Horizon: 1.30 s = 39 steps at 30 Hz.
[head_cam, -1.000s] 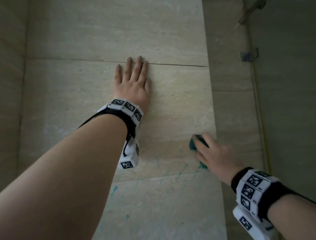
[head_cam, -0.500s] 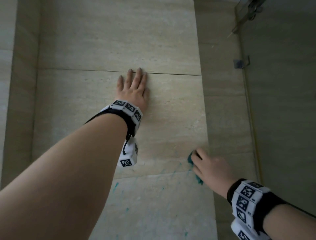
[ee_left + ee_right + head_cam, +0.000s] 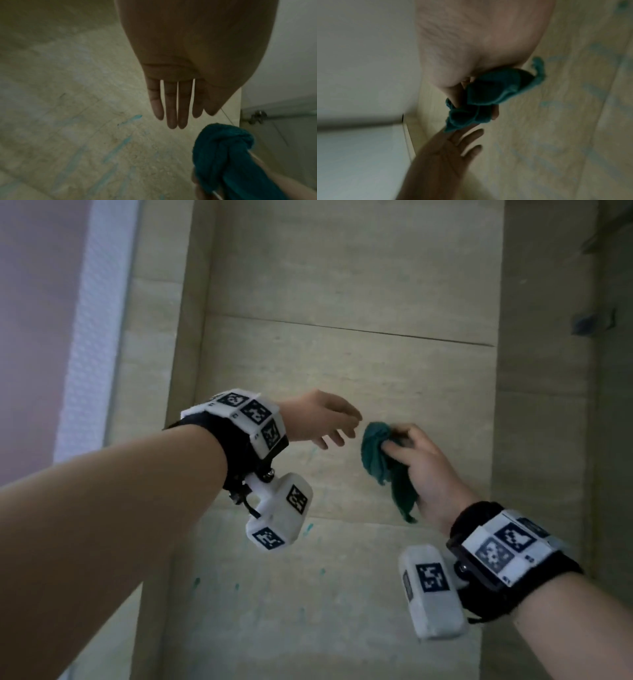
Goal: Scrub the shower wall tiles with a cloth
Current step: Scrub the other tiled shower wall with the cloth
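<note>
A right hand [image 3: 424,470] grips a crumpled teal cloth [image 3: 383,463], soft and bunched, held off the beige stone wall tiles [image 3: 342,364]. The left hand [image 3: 318,419], fingers straight and relaxed, hovers just left of it. Teal streaks [image 3: 118,147] mark the matte tile.

Teal cloth [image 3: 383,460], bunched up, gripped in right hand [image 3: 424,470], off the beige wall tiles [image 3: 342,285] w/ teal smears
</note>
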Available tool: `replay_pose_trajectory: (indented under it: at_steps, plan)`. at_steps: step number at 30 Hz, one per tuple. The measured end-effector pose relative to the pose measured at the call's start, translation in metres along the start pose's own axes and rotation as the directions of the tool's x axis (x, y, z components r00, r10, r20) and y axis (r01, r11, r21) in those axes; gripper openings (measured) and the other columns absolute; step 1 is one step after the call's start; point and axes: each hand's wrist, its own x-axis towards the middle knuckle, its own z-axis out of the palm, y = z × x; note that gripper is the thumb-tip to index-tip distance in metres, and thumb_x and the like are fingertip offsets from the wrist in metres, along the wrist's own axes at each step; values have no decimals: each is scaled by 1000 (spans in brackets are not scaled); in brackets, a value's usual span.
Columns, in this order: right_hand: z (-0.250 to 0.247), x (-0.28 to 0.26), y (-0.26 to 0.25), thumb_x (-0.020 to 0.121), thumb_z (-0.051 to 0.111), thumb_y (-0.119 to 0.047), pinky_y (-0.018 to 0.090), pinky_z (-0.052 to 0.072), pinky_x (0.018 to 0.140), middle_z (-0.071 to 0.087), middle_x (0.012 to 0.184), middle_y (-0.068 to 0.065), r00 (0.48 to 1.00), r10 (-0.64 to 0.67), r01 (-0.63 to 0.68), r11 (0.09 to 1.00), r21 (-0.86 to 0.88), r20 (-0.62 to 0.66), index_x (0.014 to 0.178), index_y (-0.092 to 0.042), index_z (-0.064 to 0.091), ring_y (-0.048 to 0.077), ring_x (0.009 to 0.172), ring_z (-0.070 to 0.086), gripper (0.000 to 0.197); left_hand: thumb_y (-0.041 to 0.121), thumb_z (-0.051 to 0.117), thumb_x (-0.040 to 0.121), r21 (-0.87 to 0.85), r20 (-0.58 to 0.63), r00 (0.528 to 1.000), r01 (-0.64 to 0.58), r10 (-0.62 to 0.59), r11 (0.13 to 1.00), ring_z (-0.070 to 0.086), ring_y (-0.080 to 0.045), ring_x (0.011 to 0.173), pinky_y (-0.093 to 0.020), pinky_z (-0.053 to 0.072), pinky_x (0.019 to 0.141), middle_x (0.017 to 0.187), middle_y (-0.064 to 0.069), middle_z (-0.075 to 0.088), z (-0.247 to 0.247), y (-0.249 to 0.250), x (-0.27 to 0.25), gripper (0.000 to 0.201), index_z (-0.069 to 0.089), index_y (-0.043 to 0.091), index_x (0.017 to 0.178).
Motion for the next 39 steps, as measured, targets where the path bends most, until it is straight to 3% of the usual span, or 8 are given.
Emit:
replay_pose_trajectory:
  at_steps: [5,12,16,20,24,29,34,39]
  plan:
    - [34,1,-10,99,40,-10,15,44,50,65,89,4,998,55,-54,917,396,10,108,-13,56,5,60,63,19,19,49,100,-364,76,993,109,-87,925,66,-19,92,-29,57,80,108,-10,69,-16,-6,-24,21,61,9,114]
    - [58,-4,-17,99,33,-11,31,49,81,64,112,17,992,30,-91,846,526,124,108,-10,61,25,95,61,29,0,62,88,-471,78,994,101,-73,877,65,-16,89,-24,56,78,104,-14,68,-25,-20,-40,19,63,5,106]
    - [60,-5,-17,100,37,-15,30,47,75,68,103,8,990,57,-110,883,456,128,106,-19,62,21,90,63,25,7,67,86,-404,7,998,65,-68,912,61,-12,85,-26,56,84,91,-4,64,-31,-20,-46,13,62,7,98]
    - [62,-7,-12,99,47,-18,32,52,78,70,109,9,994,94,-105,942,320,47,119,-16,62,24,99,66,25,11,66,88,-317,22,996,94,-92,944,61,-20,106,-33,55,90,113,-11,64,-33,-18,-47,13,58,11,99]
    - [61,-8,-7,94,57,-13,33,56,66,73,94,9,993,111,-98,952,290,-29,115,-19,57,24,86,70,22,10,65,89,-341,2,995,95,-101,935,66,-23,99,-33,59,80,108,-13,64,-27,-13,-47,14,55,8,97]
    - [58,-12,-6,96,43,-5,43,56,77,70,104,13,997,68,-62,971,231,-18,115,-22,57,28,95,69,29,13,74,83,-168,-123,987,84,-105,982,70,-23,86,-34,60,78,108,-8,62,-22,-8,-42,20,57,13,94]
    - [61,-20,-5,89,58,-5,39,53,88,60,115,1,992,-1,-2,1000,25,126,137,-23,35,17,105,61,56,15,77,81,-182,-144,981,100,-127,978,69,-21,83,-33,60,76,96,-7,65,-17,-4,-38,21,60,11,93]
    - [62,-13,11,88,68,-23,22,45,79,53,118,-1,998,-59,58,990,-127,1,126,-24,35,6,101,55,51,28,63,93,-270,22,990,138,-137,953,68,-16,96,-26,56,85,102,-4,70,-10,-2,-38,20,69,10,97]
